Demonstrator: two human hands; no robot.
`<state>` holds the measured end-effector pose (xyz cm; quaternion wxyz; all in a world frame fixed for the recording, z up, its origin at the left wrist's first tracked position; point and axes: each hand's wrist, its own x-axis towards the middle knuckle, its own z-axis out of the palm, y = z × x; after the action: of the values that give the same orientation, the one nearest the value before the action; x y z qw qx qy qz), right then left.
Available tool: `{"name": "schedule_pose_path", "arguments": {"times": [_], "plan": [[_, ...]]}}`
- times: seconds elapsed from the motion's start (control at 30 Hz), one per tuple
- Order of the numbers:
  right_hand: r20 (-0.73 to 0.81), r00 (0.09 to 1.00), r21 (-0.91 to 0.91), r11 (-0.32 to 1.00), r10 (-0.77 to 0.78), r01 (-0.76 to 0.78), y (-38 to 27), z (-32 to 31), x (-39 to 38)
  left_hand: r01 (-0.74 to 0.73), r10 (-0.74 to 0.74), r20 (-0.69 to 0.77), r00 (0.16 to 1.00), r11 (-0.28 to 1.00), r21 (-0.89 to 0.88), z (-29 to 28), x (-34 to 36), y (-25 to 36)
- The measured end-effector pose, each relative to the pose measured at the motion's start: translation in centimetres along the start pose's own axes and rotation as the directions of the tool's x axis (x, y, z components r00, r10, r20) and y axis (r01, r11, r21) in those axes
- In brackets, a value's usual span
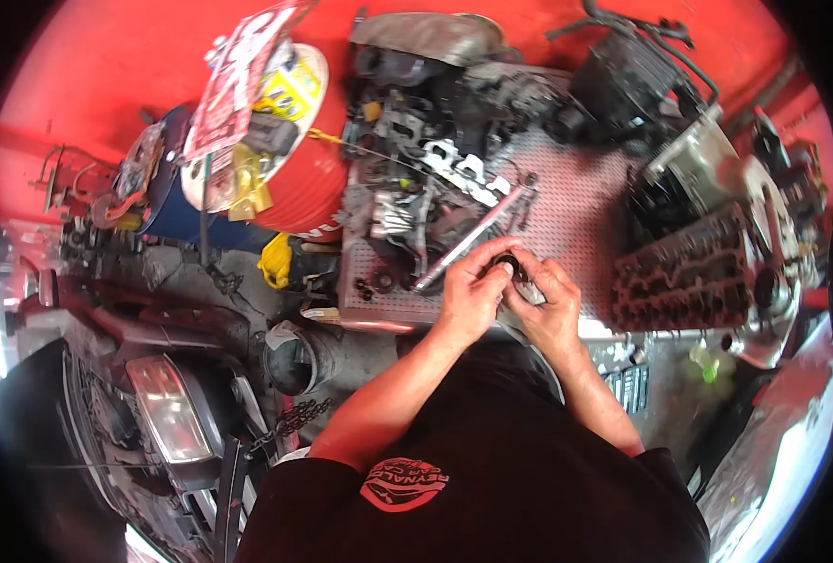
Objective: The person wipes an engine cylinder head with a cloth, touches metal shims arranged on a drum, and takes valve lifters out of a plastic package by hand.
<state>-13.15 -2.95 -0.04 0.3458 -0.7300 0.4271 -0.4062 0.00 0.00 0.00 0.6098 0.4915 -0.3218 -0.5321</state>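
Above the front edge of the perforated metal workbench (585,206), my left hand (470,296) and my right hand (550,300) meet in front of my body. Between their fingertips is a small dark ring-shaped part (508,261), both hands closed on it. My fingers hide much of it. Something pale and shiny (531,292) shows beside my right fingers; I cannot make out its kind. Just beyond my left hand a long silver bar (468,240) lies slantwise on the bench. Past it sits a light metal gasket-like strip (463,169).
A ribbed cylinder head (684,272) stands at the bench's right. Engine parts (393,220) crowd its left and back. A red drum (308,192) and a blue drum (168,202) stand further left. A car headlight (168,408) and a bucket (294,361) are at lower left.
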Motion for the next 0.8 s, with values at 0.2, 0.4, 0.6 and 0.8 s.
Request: {"name": "schedule_pose_path", "arguments": {"times": [0.2, 0.4, 0.6, 0.8], "plan": [[0.063, 0.986, -0.123, 0.979, -0.156, 0.163, -6.3, 11.1, 4.4, -0.061, 0.061, -0.007, 0.998, 0.998, -0.035, -12.7, 1.2, 4.3], [0.205, 0.912, -0.068, 0.924, -0.356, 0.376, -13.1, 25.6, 9.5, -0.146, 0.123, -0.241, 0.963, 0.986, -0.079, -26.5, 1.6, 11.2], [0.255, 0.889, 0.174, 0.923, -0.38, 0.344, -18.4, 39.9, 15.3, -0.197, 0.164, -0.244, 0.956, 0.973, -0.12, -40.5, 2.8, 17.9], [0.417, 0.847, 0.386, 0.908, -0.33, 0.163, -21.0, 49.5, 18.5, -0.268, 0.166, -0.388, 0.906, 0.937, -0.225, -51.7, 4.5, 19.0]]}}
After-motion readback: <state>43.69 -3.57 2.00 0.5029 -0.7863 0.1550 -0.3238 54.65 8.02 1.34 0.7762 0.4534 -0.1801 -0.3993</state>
